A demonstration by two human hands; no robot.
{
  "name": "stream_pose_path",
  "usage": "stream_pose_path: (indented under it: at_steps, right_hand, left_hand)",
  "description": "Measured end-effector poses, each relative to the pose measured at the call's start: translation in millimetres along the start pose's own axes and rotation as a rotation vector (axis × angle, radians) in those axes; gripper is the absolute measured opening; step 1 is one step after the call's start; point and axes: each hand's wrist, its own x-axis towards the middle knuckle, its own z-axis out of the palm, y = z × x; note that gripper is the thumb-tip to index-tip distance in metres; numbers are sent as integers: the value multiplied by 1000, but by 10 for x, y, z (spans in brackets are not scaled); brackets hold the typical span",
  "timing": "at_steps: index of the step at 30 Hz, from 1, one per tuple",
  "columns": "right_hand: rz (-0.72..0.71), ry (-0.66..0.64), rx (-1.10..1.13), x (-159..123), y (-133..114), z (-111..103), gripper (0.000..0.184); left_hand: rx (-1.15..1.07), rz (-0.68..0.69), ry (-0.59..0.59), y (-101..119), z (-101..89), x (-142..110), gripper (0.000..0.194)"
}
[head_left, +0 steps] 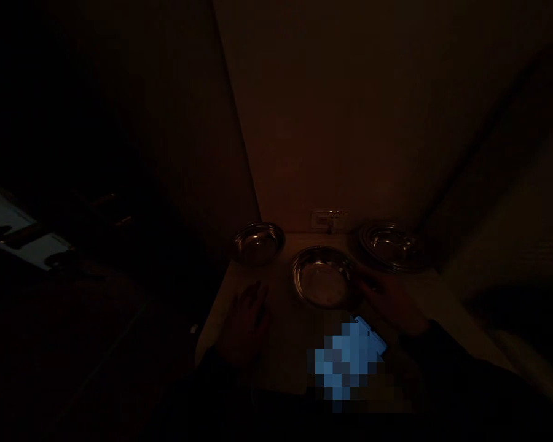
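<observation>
The scene is very dark. A round, shallow metal bowl (323, 283) sits at the middle of a small table (286, 368). My right hand (391, 298) comes in from the right, its fingers closed at the bowl's right rim; the fingertips are hard to make out in the shadow. My left hand (245, 322) lies on the left side of the table, palm down, fingers apart, holding nothing. Behind it is a second metal bowl (258, 244) at the back left corner. Several metal bowls (391, 247) appear stacked at the back right.
A lit phone (371, 336), mostly blurred out, lies near the table's front. A wall socket (329, 219) with something plugged in is just above the back edge. Walls rise behind the table. Pale lit patches (9, 215) show at far left.
</observation>
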Motion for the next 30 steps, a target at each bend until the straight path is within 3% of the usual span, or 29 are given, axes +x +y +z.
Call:
stream_pose_path:
  at_steps: [6, 10, 17, 22, 30]
  right_hand:
    - [26, 71, -74, 26, 202, -190, 36]
    - [109, 68, -73, 48, 387, -228, 36]
    - [128, -85, 21, 27, 468, -141, 38]
    - [171, -127, 120, 70, 453, -111, 39]
    - [253, 12, 174, 176, 553, -222, 29]
  left_hand:
    - [-168, -79, 60, 180, -95, 236, 53]
    - [-264, -99, 53, 239, 19, 437, 54]
    - [-550, -327, -69, 327, 251, 796, 42]
    - [-673, -283, -85, 400, 335, 882, 38]
    - [-853, -290, -19, 514, 478, 996, 35]
